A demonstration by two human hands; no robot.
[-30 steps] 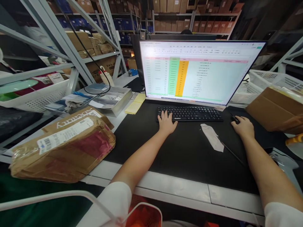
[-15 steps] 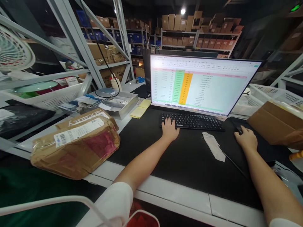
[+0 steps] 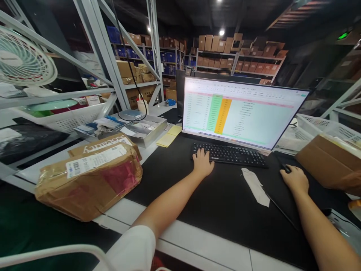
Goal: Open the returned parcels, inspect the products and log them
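My left hand (image 3: 202, 165) rests on the left end of a black keyboard (image 3: 229, 154), its fingers spread over the keys. Off to the right, my right hand (image 3: 295, 179) is curled over a dark computer mouse (image 3: 286, 169), only part of which shows. Behind the keyboard stands a monitor (image 3: 254, 114) with a spreadsheet on it, one column green and one orange. A crumpled piece of white paper (image 3: 255, 187) lies on the black desk mat (image 3: 220, 203) between my forearms, with a thin dark cable running from beside it.
A taped cardboard box (image 3: 90, 180) with a shipping label sits at the left desk edge. Behind it are a divided grey tray (image 3: 148, 131) and yellow paper (image 3: 169, 136). An open carton (image 3: 329, 162) stands right of the mouse. A white fan (image 3: 25, 56) is at far left.
The view has tilted up slightly, so the desk and monitor sit lower in the picture. Both hands stay in place on the keyboard and mouse.
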